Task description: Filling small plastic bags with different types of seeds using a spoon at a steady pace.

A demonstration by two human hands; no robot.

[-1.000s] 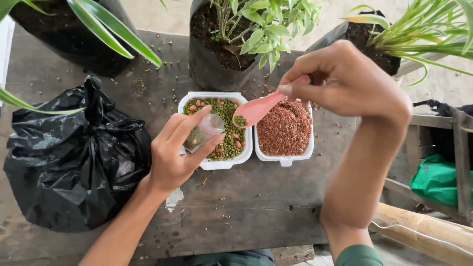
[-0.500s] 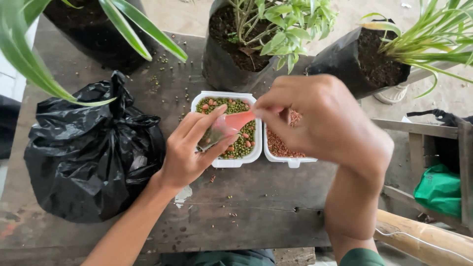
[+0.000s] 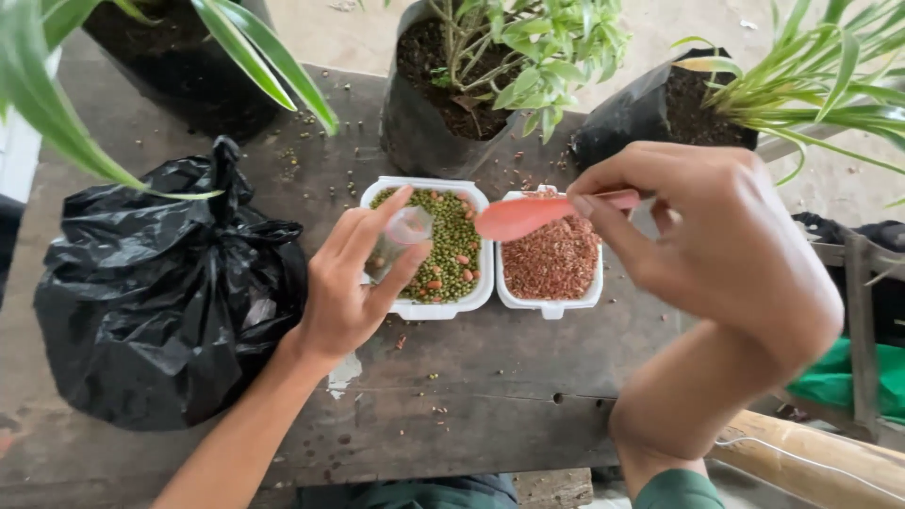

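Note:
My left hand (image 3: pixel 356 278) grips a small clear plastic cup (image 3: pixel 400 236), tilted over a white tray (image 3: pixel 476 294) of green pellets with a few orange ones. My right hand (image 3: pixel 716 240) pinches the handle of a pink plastic spoon (image 3: pixel 528 215). The spoon's bowl hovers between the cup and a second white tray (image 3: pixel 550 303) filled with reddish-brown grains. The two trays sit side by side on a weathered wooden table (image 3: pixel 452 396).
A tied black plastic bag (image 3: pixel 160 292) bulges at the left. Three potted plants in black grow bags stand along the far edge: left (image 3: pixel 189 75), middle (image 3: pixel 452 94), right (image 3: pixel 679 108). Scattered pellets dot the tabletop. A green cloth (image 3: pixel 848 382) lies at the right.
My right hand has drawn back to the right with the spoon, uncovering the reddish-grain tray. The left hand still holds the cup over the green pellets.

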